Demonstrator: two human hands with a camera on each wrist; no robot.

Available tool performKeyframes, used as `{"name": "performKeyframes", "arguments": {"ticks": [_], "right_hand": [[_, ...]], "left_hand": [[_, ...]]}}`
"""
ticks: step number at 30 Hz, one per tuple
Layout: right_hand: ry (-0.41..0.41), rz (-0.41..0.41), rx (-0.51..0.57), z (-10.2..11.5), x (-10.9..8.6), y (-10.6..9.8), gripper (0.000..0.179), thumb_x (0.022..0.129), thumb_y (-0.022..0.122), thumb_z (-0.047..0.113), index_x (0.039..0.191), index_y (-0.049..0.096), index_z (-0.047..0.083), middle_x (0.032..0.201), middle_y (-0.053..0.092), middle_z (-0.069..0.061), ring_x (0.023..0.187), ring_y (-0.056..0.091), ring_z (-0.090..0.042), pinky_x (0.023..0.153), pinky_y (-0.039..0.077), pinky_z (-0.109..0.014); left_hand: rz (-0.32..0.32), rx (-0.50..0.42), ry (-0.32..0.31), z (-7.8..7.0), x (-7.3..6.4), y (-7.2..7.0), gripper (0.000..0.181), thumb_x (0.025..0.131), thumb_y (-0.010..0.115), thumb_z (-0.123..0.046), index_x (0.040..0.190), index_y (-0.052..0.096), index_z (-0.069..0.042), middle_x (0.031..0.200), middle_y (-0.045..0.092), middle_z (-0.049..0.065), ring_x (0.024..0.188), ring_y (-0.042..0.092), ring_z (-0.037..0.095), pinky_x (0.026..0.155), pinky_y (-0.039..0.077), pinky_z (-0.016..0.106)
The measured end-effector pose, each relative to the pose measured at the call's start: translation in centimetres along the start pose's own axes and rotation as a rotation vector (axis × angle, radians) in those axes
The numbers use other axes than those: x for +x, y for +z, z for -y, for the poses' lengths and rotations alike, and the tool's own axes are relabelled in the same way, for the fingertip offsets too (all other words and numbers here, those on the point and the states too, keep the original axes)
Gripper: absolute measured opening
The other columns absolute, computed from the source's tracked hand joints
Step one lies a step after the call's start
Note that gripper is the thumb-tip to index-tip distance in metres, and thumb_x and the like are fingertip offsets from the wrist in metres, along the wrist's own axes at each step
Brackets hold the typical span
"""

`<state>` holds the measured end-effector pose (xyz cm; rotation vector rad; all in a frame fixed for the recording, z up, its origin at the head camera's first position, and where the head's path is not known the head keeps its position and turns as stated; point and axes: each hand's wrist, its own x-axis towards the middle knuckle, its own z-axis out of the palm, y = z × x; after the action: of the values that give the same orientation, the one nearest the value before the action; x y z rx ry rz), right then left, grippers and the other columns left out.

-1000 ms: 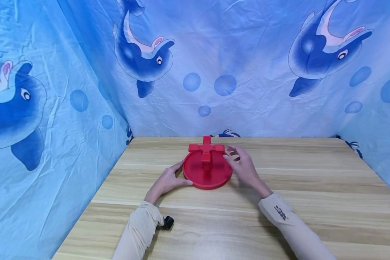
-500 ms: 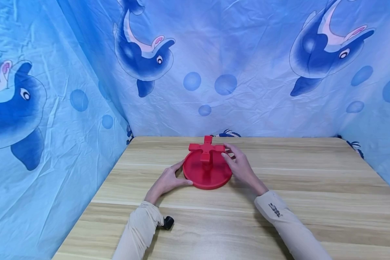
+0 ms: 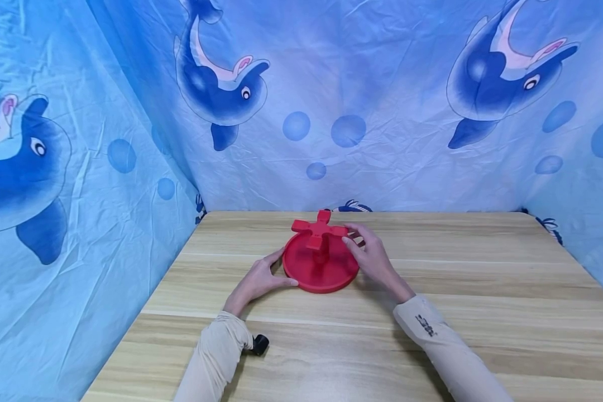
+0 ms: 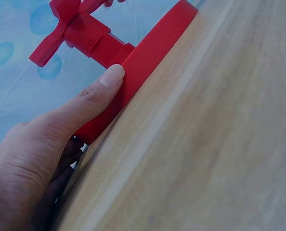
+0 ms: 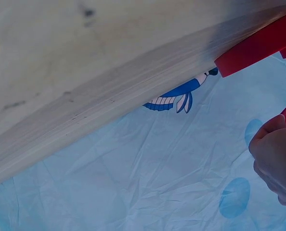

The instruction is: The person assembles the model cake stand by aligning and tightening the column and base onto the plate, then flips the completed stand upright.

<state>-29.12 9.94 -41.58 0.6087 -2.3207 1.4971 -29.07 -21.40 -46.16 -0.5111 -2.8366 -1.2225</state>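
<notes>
A red stand stands upright on the wooden table; its round base has a raised rim, and a post carries a four-armed cross top. My left hand holds the base at its left side. In the left wrist view, the left thumb presses the rim's side, and the fingers are mostly hidden behind it. My right hand pinches the right arm of the cross between thumb and fingers. The right wrist view catches that grip at its right edge, with the right hand on the arm's tip.
Wood-grain table extends around the stand. Blue dolphin-printed cloth hangs behind it and at both sides. A small black cylinder sticks out by the left sleeve.
My right hand has moved left from beside the cross and taken hold of its right arm. The cross has turned slightly clockwise, seen from above. My left hand stays on the base.
</notes>
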Motion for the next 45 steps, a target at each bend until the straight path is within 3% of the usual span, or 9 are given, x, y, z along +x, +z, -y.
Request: {"name": "performKeyframes", "arguments": {"ticks": [7, 12, 16, 21, 25, 30, 35, 45], "right_hand": [[-0.014, -0.005, 0.015, 0.8, -1.1, 0.3, 0.045, 0.094, 0.077, 0.008, 0.137, 0.063, 0.004, 0.123, 0.064, -0.011, 0.106, 0.060, -0.029, 0.080, 0.058, -0.039], [-0.079, 0.001, 0.003, 1.2, -1.9, 0.4, 0.040, 0.094, 0.077, 0.010, 0.132, 0.067, 0.003, 0.119, 0.067, -0.009, 0.102, 0.061, -0.028, 0.077, 0.058, -0.035], [-0.121, -0.086, -0.007, 1.0, -1.7, 0.1, 0.034, 0.094, 0.076, 0.008, 0.127, 0.068, 0.001, 0.115, 0.070, -0.011, 0.101, 0.063, -0.027, 0.078, 0.057, -0.040], [-0.066, -0.145, -0.012, 0.4, -1.2, -0.2, 0.031, 0.096, 0.075, 0.010, 0.125, 0.068, 0.001, 0.111, 0.068, -0.014, 0.100, 0.062, -0.030, 0.079, 0.055, -0.042], [-0.010, -0.095, -0.015, 0.2, -0.8, 0.0, 0.043, 0.094, 0.078, 0.012, 0.133, 0.064, 0.003, 0.119, 0.065, -0.015, 0.107, 0.061, -0.034, 0.083, 0.056, -0.044], [-0.011, -0.031, -0.038, 0.1, -0.7, 0.5, 0.051, 0.094, 0.078, 0.013, 0.141, 0.059, 0.005, 0.125, 0.063, -0.012, 0.109, 0.060, -0.029, 0.082, 0.059, -0.040], [-0.028, -0.034, -0.040, 0.1, -0.7, 0.8, 0.049, 0.095, 0.077, 0.011, 0.141, 0.061, 0.007, 0.124, 0.063, -0.010, 0.105, 0.060, -0.026, 0.077, 0.058, -0.030], [-0.029, -0.031, -0.021, 0.5, -0.8, 0.9, 0.045, 0.095, 0.076, 0.009, 0.138, 0.062, 0.006, 0.123, 0.064, -0.011, 0.104, 0.060, -0.026, 0.077, 0.057, -0.031]], "left_hand": [[-0.002, 0.006, -0.004, -0.1, -0.1, -0.1, 0.108, 0.072, 0.091, -0.058, 0.160, 0.042, -0.019, 0.158, 0.047, 0.003, 0.145, 0.042, 0.027, 0.114, 0.040, 0.049], [0.002, -0.002, 0.004, 0.0, 0.0, -0.2, 0.109, 0.072, 0.092, -0.057, 0.160, 0.041, -0.019, 0.157, 0.047, 0.003, 0.145, 0.042, 0.024, 0.115, 0.040, 0.047], [0.003, -0.006, 0.006, 0.0, 0.0, -0.1, 0.109, 0.072, 0.091, -0.057, 0.160, 0.041, -0.018, 0.157, 0.047, 0.004, 0.145, 0.041, 0.026, 0.115, 0.039, 0.049], [0.003, -0.009, -0.013, -0.1, -0.2, -0.1, 0.110, 0.071, 0.091, -0.059, 0.160, 0.041, -0.019, 0.158, 0.047, 0.003, 0.145, 0.041, 0.027, 0.113, 0.042, 0.050], [-0.002, -0.011, -0.011, -0.1, -0.3, -0.1, 0.110, 0.071, 0.091, -0.059, 0.161, 0.041, -0.019, 0.158, 0.046, 0.003, 0.145, 0.041, 0.028, 0.111, 0.044, 0.051], [0.001, 0.000, -0.012, -0.2, -0.3, -0.1, 0.110, 0.071, 0.090, -0.060, 0.161, 0.041, -0.021, 0.159, 0.045, 0.003, 0.145, 0.041, 0.028, 0.111, 0.044, 0.051], [0.005, 0.006, -0.018, -0.2, -0.1, -0.1, 0.109, 0.072, 0.091, -0.059, 0.161, 0.040, -0.021, 0.159, 0.044, 0.003, 0.146, 0.040, 0.028, 0.112, 0.043, 0.050], [0.008, 0.001, -0.018, -0.1, -0.1, -0.1, 0.109, 0.072, 0.091, -0.059, 0.161, 0.040, -0.021, 0.160, 0.043, 0.004, 0.147, 0.039, 0.028, 0.115, 0.039, 0.050]]}}
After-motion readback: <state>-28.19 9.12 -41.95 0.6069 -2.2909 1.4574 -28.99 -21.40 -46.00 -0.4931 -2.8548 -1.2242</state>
